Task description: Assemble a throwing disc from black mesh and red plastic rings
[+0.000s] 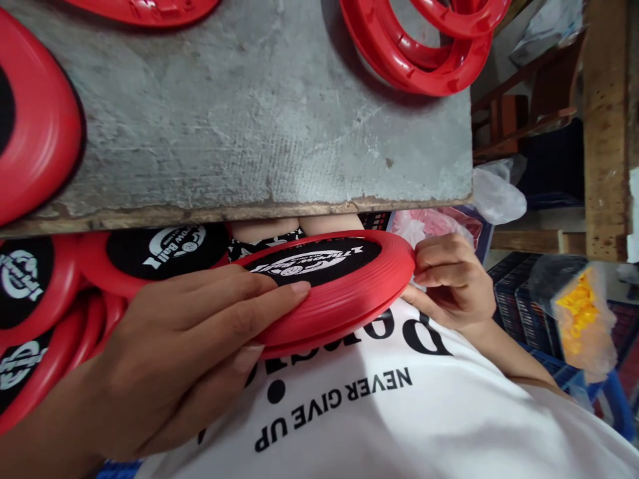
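A red flying disc (pixel 344 286) with a black centre and white lettering is held tilted over my lap, just in front of the table edge. My left hand (pixel 200 339) grips its left side, fingers on the top face and thumb at the lower rim. At the opposite rim, my right hand (pixel 454 279) has its fingers curled in and pinches the edge. A gap runs along the disc's near rim. Close to my left hand lie several similar discs (pixel 164 253), piled below the tabletop.
On the grey table (pixel 259 120) are red plastic rings (pixel 424 66) at the far right, a red part (pixel 150 10) at the top and another disc (pixel 44 126) at left. Right of me stand dark crates (pixel 514 299) and a clear bag of yellow pieces (pixel 579 306).
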Demonstrator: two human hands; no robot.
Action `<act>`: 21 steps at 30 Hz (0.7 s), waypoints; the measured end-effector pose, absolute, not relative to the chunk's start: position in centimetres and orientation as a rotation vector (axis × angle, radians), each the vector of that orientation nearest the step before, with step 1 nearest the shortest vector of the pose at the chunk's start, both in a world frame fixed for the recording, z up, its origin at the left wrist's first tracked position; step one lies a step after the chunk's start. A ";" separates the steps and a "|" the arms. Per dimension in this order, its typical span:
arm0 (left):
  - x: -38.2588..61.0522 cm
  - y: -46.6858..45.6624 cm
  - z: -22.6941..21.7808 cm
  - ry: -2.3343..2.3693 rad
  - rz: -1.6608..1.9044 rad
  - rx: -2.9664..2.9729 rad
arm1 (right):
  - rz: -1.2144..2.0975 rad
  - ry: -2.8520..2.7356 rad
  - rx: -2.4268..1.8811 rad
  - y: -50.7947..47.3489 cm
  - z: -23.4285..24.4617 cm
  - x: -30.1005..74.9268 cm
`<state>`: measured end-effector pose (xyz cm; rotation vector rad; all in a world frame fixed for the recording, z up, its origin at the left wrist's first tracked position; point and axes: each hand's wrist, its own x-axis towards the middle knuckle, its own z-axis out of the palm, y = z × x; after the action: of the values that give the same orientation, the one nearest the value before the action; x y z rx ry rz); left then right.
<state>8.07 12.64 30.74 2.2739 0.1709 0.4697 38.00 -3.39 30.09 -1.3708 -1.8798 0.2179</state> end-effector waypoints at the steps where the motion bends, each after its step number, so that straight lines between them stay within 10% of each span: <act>1: 8.1 12.6 30.8 0.174 0.464 2.277 | 0.223 -1.880 -1.369 -3.3 30.1 38.0; 21: 8.3 12.0 31.1 0.186 0.448 2.348 | 0.220 -1.998 -1.349 -3.5 30.2 38.5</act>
<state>8.26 12.01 31.09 2.3478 0.1860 0.4480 38.46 -3.45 30.21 -1.3493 -1.9980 0.2198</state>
